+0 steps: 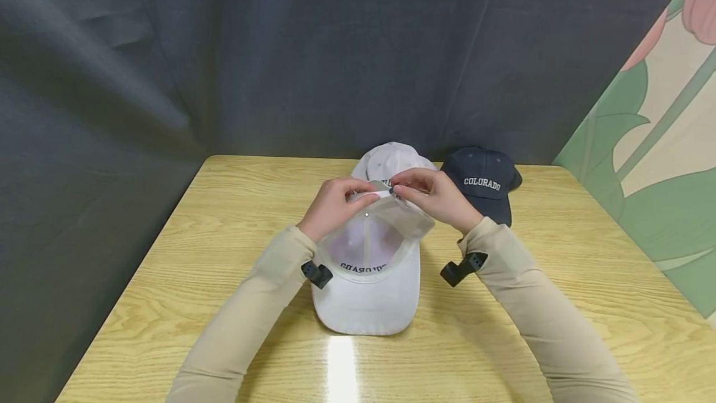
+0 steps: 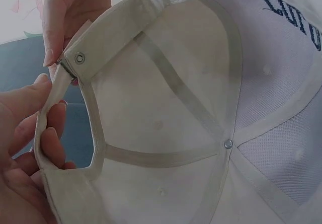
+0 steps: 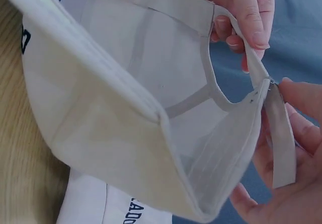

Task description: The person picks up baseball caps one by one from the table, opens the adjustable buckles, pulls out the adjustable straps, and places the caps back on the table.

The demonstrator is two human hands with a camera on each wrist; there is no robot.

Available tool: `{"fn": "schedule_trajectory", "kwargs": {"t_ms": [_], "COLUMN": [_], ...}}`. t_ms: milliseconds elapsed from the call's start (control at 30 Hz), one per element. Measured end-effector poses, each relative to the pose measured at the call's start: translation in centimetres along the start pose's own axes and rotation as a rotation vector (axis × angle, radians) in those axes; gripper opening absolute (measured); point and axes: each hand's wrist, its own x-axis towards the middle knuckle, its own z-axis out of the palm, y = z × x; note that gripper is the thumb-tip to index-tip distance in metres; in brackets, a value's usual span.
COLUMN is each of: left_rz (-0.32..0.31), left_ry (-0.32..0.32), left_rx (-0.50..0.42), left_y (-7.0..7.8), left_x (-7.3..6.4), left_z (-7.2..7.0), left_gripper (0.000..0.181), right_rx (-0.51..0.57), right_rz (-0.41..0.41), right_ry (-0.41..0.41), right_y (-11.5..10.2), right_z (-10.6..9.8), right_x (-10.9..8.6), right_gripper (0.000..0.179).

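Note:
A white baseball cap [image 1: 366, 310] is tipped up on its brim, its inside facing me and the lettering on its front seen reversed. My left hand [image 1: 338, 207] pinches the cap's back strap [image 2: 59, 85] between thumb and fingers, beside the opening. At the strap's metal buckle [image 2: 68, 69], my right hand [image 1: 439, 199] grips with thumb and fingertips. The strap's loose tail [image 3: 282, 143] has come through the buckle and hangs against the right palm in the right wrist view. A snap stud [image 2: 79, 58] shows on the band near the buckle.
Behind the hands, a second white cap [image 1: 393, 157] sits at the table's back edge. To its right is a navy cap [image 1: 475, 170] lettered COLORADO. A dark curtain [image 1: 347, 55] hangs behind the wooden table [image 1: 224, 229]; a floral panel [image 1: 660, 160] stands at the right.

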Motion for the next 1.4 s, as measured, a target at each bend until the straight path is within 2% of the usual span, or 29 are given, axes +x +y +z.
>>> {"fn": "schedule_trajectory", "kwargs": {"t_ms": [233, 467, 667, 900, 1067, 1133, 1300, 1400], "left_rz": [0.003, -0.028, -0.034, -0.011, -0.079, -0.1, -0.059, -0.065], "left_ry": [0.005, -0.003, -0.01, -0.008, 0.045, 0.058, 0.049, 0.045], "left_rx": [0.0, -0.014, -0.009, -0.02, -0.024, -0.038, -0.064, -0.075], "left_y": [0.0, 0.0, -0.1, -0.5, -2.0, -2.3, -2.0, -1.7], "left_x": [-0.1, -0.3, -0.3, -0.3, -0.9, -1.0, -0.9, -0.9], "left_z": [-0.1, -0.1, -0.1, -0.3, -0.8, -1.0, -1.1, -1.0], "left_gripper": [0.024, 0.023, 0.022, 0.019, 0.013, 0.012, 0.016, 0.017], "right_rx": [-0.062, -0.107, -0.099, -0.133, -0.132, -0.12, -0.15, -0.155], "right_rz": [-0.042, -0.023, -0.002, -0.002, 0.061, 0.082, 0.067, 0.08], "right_ry": [0.032, 0.079, 0.108, 0.135, 0.217, 0.202, 0.123, 0.109], "right_y": [0.1, -0.3, -0.3, -0.3, 0.4, 0.7, 0.7, 0.6], "right_z": [0.0, 0.2, 0.4, 0.0, -1.6, -1.9, -1.7, -1.6], "right_x": [0.1, -0.2, -0.5, -0.8, -1.5, -1.6, -1.4, -1.6], "right_gripper": [0.022, 0.02, 0.018, 0.02, 0.024, 0.025, 0.028, 0.026]}}
